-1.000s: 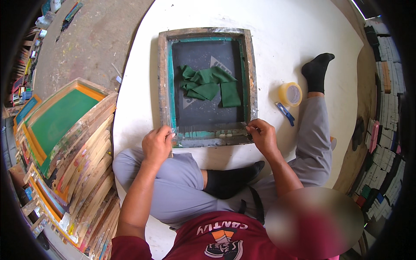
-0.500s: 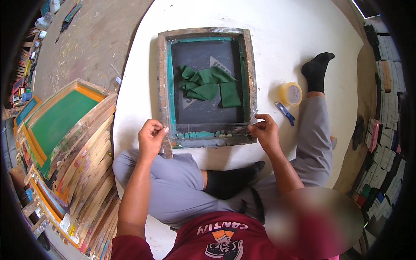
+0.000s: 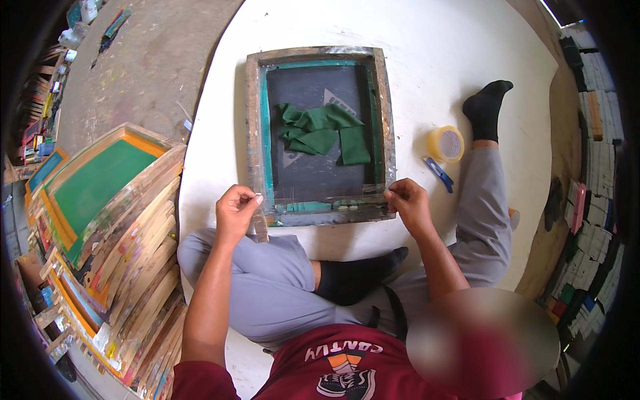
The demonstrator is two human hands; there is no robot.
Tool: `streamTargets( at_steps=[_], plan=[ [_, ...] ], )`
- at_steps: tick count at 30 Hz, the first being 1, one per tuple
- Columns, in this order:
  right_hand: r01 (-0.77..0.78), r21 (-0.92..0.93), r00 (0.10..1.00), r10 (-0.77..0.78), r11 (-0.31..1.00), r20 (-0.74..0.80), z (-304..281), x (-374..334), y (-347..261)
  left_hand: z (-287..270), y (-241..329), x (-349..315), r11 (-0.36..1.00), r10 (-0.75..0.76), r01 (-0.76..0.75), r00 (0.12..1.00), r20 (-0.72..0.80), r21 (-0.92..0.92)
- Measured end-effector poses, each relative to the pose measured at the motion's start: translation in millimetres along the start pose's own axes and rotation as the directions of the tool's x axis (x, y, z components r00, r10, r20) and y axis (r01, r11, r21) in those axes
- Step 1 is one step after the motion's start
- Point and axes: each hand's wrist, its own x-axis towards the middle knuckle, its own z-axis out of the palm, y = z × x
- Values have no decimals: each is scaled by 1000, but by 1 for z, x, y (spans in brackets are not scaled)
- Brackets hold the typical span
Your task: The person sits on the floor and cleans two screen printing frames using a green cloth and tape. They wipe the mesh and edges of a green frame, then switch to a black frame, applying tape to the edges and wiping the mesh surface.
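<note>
A screen-printing frame point(image 3: 254, 127) with worn wooden sides and a dark mesh lies in front of me. On its mesh rests a crumpled dark green cloth point(image 3: 320, 120). Between my hands, across the frame's near end, runs a strip of clear tape point(image 3: 261, 227); its loose tail hangs below my left fingers. My left hand point(image 3: 233, 212) pinches the tape by the near left corner, fingers closed. At the near right corner my right hand point(image 3: 412, 208) pinches the other end. Whether the strip touches the frame, I cannot tell.
Right of the frame lie a roll of clear tape point(image 3: 445, 145) and a blue cutter point(image 3: 439, 175), close to my outstretched leg point(image 3: 485, 193). A stack of wooden frames point(image 3: 137, 250) stands at the left. My folded leg point(image 3: 267, 273) is before the frame's near edge.
Both hands have shifted slightly, the right one a little down, keeping their pinch on the tape. The view has moved slightly. The cloth, tape roll and cutter stay in place.
</note>
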Motion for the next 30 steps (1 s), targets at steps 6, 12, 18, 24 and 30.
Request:
streamTargets(
  at_steps=[6,12,18,24,30],
  plan=[
    [60,-150,991,-76,987,-106,5,-7,-16,8,16,0,897,213,-214,976,47,387],
    [250,-302,959,-278,920,-53,4,-2,0,9,22,1,738,355,-356,927,118,574],
    [329,-441,936,-349,835,40,7,-6,-17,7,22,0,663,307,-361,930,201,655],
    [333,-522,941,-312,786,129,7,-4,-20,1,29,10,590,83,-315,940,332,743],
    [292,-606,956,-214,740,200,3,3,-23,5,46,22,591,-127,-258,906,404,764]
  ],
)
